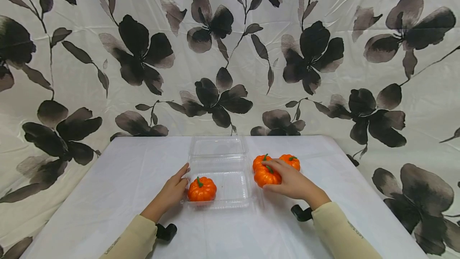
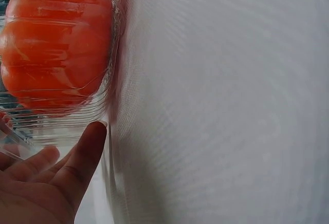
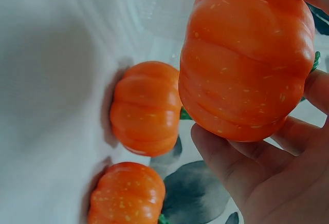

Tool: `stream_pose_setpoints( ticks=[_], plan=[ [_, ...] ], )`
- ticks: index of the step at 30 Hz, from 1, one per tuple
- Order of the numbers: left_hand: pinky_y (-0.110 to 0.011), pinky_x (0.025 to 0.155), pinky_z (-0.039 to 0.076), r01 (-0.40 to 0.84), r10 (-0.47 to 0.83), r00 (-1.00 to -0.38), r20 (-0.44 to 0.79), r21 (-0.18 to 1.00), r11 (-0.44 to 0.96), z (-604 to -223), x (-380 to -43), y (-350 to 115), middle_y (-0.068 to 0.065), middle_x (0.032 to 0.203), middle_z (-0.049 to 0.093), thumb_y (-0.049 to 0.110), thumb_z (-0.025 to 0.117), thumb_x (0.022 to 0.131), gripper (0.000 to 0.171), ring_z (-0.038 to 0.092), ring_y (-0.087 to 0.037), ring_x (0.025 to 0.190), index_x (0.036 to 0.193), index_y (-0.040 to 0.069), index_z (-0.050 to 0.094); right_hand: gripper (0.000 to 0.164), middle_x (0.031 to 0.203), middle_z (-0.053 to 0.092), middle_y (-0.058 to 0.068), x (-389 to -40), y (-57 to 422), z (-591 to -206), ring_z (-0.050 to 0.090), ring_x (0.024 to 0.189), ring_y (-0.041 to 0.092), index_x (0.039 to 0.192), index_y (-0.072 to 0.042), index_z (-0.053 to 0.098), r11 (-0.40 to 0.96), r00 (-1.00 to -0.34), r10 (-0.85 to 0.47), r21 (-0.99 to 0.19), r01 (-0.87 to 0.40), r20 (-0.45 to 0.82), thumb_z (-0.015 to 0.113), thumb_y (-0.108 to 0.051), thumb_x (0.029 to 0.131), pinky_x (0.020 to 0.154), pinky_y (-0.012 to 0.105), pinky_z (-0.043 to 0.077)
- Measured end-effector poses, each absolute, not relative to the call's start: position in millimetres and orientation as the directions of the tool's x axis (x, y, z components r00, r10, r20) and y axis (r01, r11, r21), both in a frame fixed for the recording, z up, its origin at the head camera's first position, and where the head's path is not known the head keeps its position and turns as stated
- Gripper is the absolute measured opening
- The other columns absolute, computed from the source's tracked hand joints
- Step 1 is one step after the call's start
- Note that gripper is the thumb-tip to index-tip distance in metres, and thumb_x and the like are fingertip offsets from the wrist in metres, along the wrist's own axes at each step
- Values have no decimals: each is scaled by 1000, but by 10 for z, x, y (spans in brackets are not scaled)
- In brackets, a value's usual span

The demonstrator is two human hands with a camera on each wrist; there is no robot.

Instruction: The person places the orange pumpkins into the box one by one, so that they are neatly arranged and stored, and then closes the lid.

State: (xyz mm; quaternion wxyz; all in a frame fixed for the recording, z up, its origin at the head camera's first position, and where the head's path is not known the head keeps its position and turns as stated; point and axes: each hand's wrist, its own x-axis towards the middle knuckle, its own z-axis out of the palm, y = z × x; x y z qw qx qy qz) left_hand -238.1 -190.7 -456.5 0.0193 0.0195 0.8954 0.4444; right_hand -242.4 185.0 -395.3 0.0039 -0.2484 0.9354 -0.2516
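A clear plastic clamshell container (image 1: 233,203) lies on the table with its lid (image 1: 217,147) folded back. One small orange pumpkin (image 1: 202,189) with a green stem sits at its front left. My left hand (image 1: 174,189) touches the container's left side; in the left wrist view, an extended fingertip (image 2: 95,131) is right at the ribbed wall. To the right of the container, my right hand (image 1: 289,181) grips a second pumpkin (image 3: 247,59), thumb and fingers on opposite sides. Another pumpkin (image 3: 146,108) and a further pumpkin (image 3: 128,196) stand behind it.
The table (image 1: 136,163) has a white cover, and its far edge runs just behind the lid. A hanging cloth (image 1: 266,103) with dark flower prints is the backdrop. Black straps (image 1: 166,233) show at both wrists.
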Motion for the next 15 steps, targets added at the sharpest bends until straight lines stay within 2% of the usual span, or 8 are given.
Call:
stream_pose_setpoints(
  ticks=[5, 15],
  plan=[
    [-27, 73, 47, 9, 50, -998, -27, 800, 600, -4566, -2382, -1906, -15, 154, 37, 16, 35, 99, 59, 51, -18, 78, 156, 13, 20, 67, 147, 43, 4, -2409, 1815, -3916, 48, 127, 29, 141, -28, 48, 755, -880, -460, -469, -458, 119, 72, -47, 81, 100, 54, 46],
    [-27, 68, 46, 18, 56, -998, -18, 815, 579, -4578, -2401, -1915, -16, 154, 37, 15, 35, 99, 58, 50, -18, 74, 155, 12, 21, 65, 147, 43, 6, -2415, 1725, -3866, 46, 131, 33, 139, -29, 49, 739, -857, -498, -453, -499, 132, 72, -47, 81, 100, 57, 44]
  ],
)
